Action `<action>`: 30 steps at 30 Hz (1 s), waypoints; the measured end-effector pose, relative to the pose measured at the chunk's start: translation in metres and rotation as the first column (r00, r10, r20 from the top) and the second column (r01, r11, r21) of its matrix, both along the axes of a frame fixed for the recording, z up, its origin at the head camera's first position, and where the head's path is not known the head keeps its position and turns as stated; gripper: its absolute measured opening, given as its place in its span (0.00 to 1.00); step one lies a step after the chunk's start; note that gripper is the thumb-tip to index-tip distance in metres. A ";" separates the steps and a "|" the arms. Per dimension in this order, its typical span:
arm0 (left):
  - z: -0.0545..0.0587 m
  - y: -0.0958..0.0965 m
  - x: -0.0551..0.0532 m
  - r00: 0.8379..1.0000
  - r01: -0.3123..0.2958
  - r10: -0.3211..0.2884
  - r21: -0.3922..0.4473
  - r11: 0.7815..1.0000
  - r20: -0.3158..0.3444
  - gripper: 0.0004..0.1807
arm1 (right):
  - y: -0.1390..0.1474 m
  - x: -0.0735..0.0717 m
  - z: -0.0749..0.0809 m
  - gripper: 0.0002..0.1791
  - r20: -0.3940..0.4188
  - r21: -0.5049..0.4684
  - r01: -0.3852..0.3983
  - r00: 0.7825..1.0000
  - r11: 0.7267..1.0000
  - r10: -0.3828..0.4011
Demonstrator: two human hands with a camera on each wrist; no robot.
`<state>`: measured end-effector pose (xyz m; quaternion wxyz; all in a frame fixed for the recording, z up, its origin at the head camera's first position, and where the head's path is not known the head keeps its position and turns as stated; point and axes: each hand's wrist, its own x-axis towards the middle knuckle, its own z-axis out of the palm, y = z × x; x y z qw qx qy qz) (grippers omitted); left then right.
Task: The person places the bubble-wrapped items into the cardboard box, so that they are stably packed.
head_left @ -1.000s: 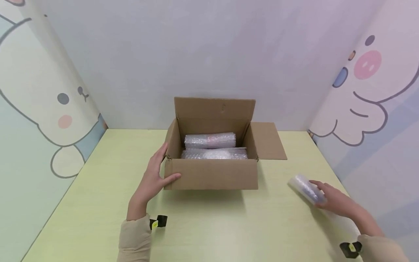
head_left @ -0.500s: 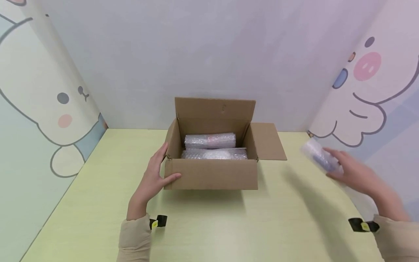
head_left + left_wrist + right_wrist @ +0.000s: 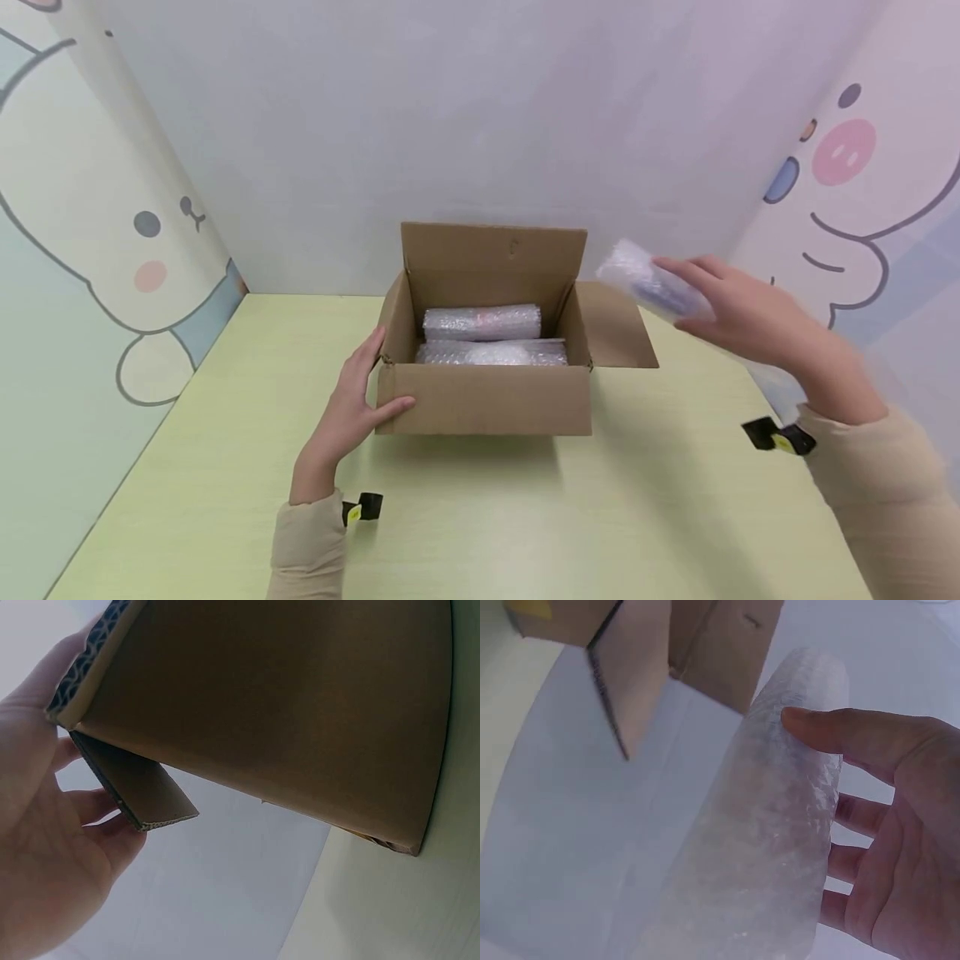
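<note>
An open cardboard box (image 3: 483, 400) stands mid-table. My left hand (image 3: 351, 404) grips its near left corner, thumb on the front flap. In the left wrist view the fingers (image 3: 116, 844) curl behind a small cardboard flap (image 3: 139, 787). Raised above the table right of the box, my right hand (image 3: 742, 312) holds a bubble-wrapped cylinder (image 3: 637, 275), tilted with its far end toward the box. The right wrist view shows the thumb (image 3: 810, 727) across the bubble wrap (image 3: 765, 847) and fingertips behind it; the contents are blurred by the wrap.
Inside the box lie two more bubble-wrapped rolls, one behind (image 3: 480, 322) with a pinkish patch and one in front (image 3: 498, 353). The back flap (image 3: 491, 248) stands up; the right flap (image 3: 611, 321) folds outward. Cartoon-printed walls enclose the pale green table (image 3: 225, 467).
My right hand has lifted the bubble-wrapped cylinder off the table's right side and carried it up and leftward, near the box's right flap. My left hand and the box have stayed put.
</note>
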<state>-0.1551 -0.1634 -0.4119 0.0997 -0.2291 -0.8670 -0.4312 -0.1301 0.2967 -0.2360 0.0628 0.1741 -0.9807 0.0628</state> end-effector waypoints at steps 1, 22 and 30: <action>0.000 0.000 0.000 1.000 -0.002 0.002 -0.001 1.000 0.002 0.58 | -0.010 -0.005 0.002 0.41 -0.010 0.004 -0.030 0.999 1.000 0.030; 0.001 0.002 -0.001 0.999 0.010 -0.010 -0.003 1.000 -0.039 0.57 | -0.165 -0.090 -0.024 0.42 0.207 0.225 -0.398 0.911 0.889 0.356; 0.000 0.003 -0.001 0.999 0.014 -0.014 0.002 1.000 -0.050 0.57 | -0.191 -0.105 -0.051 0.40 0.278 0.338 -0.482 0.872 0.809 0.403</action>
